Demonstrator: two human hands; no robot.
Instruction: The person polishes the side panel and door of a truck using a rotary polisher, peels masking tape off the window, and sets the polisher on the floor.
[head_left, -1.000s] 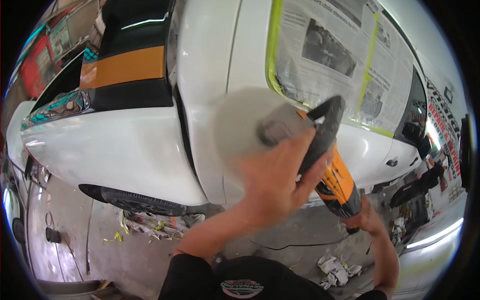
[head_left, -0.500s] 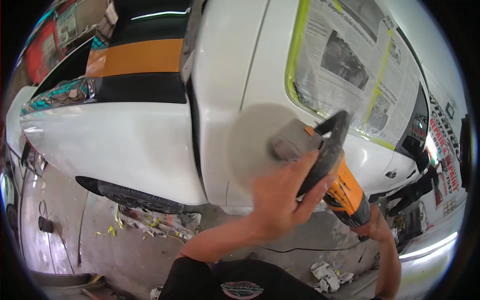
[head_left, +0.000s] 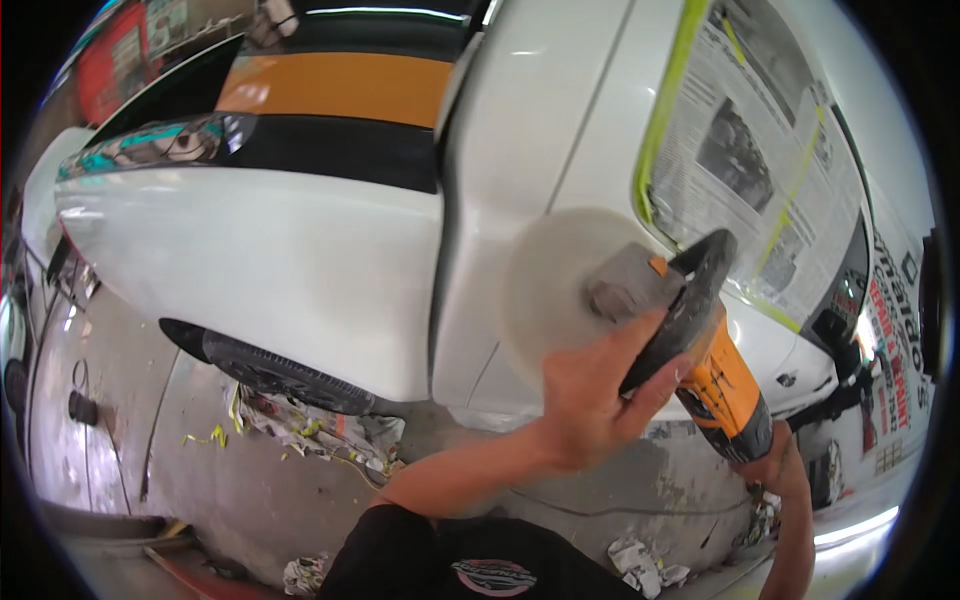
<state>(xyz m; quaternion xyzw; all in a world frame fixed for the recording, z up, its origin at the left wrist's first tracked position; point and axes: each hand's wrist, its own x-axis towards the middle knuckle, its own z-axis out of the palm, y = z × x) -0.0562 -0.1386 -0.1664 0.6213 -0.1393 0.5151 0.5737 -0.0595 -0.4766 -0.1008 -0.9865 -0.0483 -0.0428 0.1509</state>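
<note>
The polisher (head_left: 728, 385) is in 2 hands, its round pad (head_left: 545, 285) blurred against the white car (head_left: 280, 250), just beside the newspaper (head_left: 690, 165) taped over the window. The left hand (head_left: 590, 400) has its grip closed around the black handle (head_left: 716, 258); the right hand (head_left: 770, 464) is wrapped around the rear end of the body. A wheel (head_left: 285, 378) sits partly inside its arch, with crumpled paper (head_left: 330, 428) on the floor (head_left: 235, 480) beside it.

The pad (head_left: 545, 290) of the polisher (head_left: 724, 388) is blurred — its underside hidden. The right hand (head_left: 772, 462) is partly hidden; fine print on the newspaper (head_left: 688, 135) — unreadable.
</note>
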